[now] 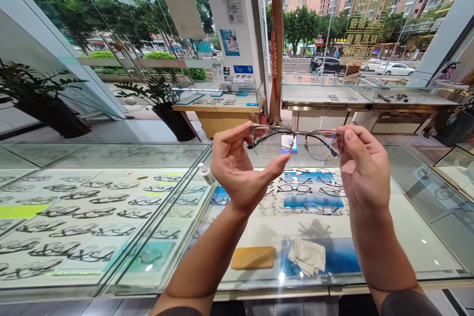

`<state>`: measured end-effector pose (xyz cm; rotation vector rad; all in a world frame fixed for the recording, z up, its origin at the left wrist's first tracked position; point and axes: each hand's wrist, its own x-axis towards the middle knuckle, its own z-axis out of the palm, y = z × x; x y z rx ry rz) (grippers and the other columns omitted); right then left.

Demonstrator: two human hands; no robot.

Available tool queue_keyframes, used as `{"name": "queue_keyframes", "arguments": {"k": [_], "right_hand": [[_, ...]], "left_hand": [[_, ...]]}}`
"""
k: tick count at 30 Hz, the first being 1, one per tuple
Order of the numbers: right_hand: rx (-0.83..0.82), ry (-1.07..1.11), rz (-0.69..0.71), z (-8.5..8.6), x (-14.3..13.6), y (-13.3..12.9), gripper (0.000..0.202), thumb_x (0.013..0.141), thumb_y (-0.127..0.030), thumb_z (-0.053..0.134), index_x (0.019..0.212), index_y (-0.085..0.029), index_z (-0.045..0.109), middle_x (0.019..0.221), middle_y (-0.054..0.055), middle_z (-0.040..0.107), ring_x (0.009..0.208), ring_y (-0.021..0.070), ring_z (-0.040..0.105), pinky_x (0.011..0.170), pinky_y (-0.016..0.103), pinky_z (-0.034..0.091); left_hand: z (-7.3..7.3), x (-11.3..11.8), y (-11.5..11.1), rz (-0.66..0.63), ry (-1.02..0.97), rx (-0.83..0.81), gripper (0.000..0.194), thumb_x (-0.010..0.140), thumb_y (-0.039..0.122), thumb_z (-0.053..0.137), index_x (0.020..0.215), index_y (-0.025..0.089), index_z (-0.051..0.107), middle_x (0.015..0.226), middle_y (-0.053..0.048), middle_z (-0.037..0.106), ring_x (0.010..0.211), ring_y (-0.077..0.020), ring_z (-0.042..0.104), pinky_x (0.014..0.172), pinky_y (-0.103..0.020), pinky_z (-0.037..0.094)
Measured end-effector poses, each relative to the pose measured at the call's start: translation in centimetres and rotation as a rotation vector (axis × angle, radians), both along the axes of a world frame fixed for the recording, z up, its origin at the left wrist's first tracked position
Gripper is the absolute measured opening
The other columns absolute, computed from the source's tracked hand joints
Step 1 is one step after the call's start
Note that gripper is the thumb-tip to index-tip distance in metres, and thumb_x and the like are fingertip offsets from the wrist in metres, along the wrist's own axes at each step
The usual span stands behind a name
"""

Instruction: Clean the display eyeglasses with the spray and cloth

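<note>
A pair of eyeglasses (300,133) with a thin metal frame is held up above the glass counter, lenses upright. My left hand (240,163) grips its left end by the frame corner, thumb stretched out below the lens. At the other end, my right hand (361,163) pinches the right corner between thumb and fingers. The dark temples show behind the lenses. Below on the counter lie a crumpled beige cloth (307,256) and a mustard-yellow glasses case (253,257). A small white spray bottle (206,174) stands just left of my left hand.
Many eyeglass frames (94,212) lie in rows inside the glass display counter (215,284). Further display cases (326,94) stand by the windows. Potted plants (174,118) and a wooden post (276,49) are beyond the counter.
</note>
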<state>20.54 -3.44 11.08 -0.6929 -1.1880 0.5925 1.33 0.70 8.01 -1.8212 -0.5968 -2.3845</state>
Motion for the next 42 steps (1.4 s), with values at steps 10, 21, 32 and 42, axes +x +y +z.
{"name": "queue_keyframes", "arguments": {"k": [10,21,32,42], "right_hand": [[-0.060,-0.053,0.054,-0.7,0.0,1.2,0.027,0.094,-0.051,0.068,0.097,-0.026,0.074,0.090,0.003,0.077,0.079,0.0183,0.067,0.077,0.037,0.057],[0.098,-0.153,0.101,-0.4,-0.4,-0.1,0.023,0.092,-0.047,0.067,0.105,-0.030,0.075,0.102,0.003,0.079,0.095,0.0232,0.074,0.088,0.044,0.059],[0.508,-0.740,-0.181,-0.1,-0.3,0.1,0.035,0.093,-0.034,0.076,0.126,-0.043,0.076,0.132,0.001,0.073,0.123,0.0286,0.064,0.109,0.054,0.049],[0.525,-0.804,-0.154,0.0,0.2,-0.2,0.012,0.093,-0.035,0.075,0.104,-0.035,0.079,0.113,0.002,0.079,0.113,0.0292,0.063,0.103,0.053,0.051]], "left_hand": [[-0.1,0.5,-1.0,0.183,-0.039,-0.053,0.070,0.075,0.061,0.087,0.126,0.023,0.059,0.108,-0.003,0.064,0.096,-0.0217,0.071,0.086,-0.040,0.058],[0.2,-1.1,1.2,-0.361,-0.011,-0.344,0.057,0.087,0.068,0.071,0.125,0.026,0.063,0.113,-0.008,0.071,0.100,-0.0198,0.073,0.085,-0.032,0.060],[1.5,0.5,-0.4,-1.120,-0.027,-0.951,0.045,0.076,0.050,0.076,0.104,0.015,0.073,0.096,-0.009,0.075,0.084,-0.0211,0.069,0.075,-0.032,0.053],[0.4,0.7,0.6,-1.373,0.100,-1.210,0.050,0.068,0.060,0.084,0.086,0.016,0.071,0.081,-0.005,0.071,0.075,-0.0190,0.068,0.073,-0.032,0.055]]}}
